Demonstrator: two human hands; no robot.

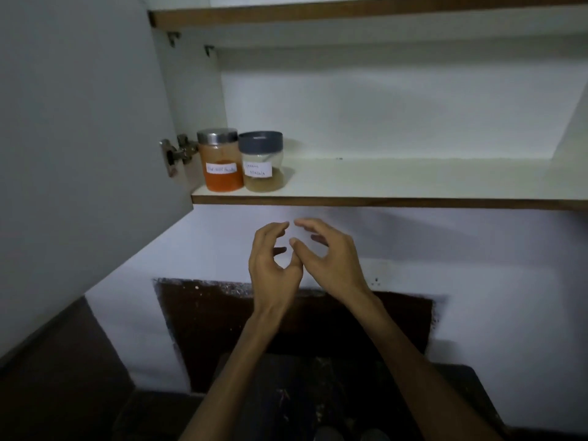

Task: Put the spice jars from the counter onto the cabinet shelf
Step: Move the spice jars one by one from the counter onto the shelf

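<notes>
Two spice jars stand side by side at the left end of the white cabinet shelf (413, 183). The left jar (221, 160) has a silver lid, orange-red powder and a white label. The right jar (262, 162) has a grey lid, a little tan powder and a white label. Below the shelf edge, in front of the white wall, my left hand (273, 265) and my right hand (327, 259) are raised close together, fingers curled and apart, thumbs nearly touching. Neither hand holds anything.
The cabinet door (79, 154) stands open at the left, on a metal hinge (178, 152) beside the jars. A second shelf (350, 11) runs above. A dark counter (302, 393) and a dark recess in the wall lie below my forearms.
</notes>
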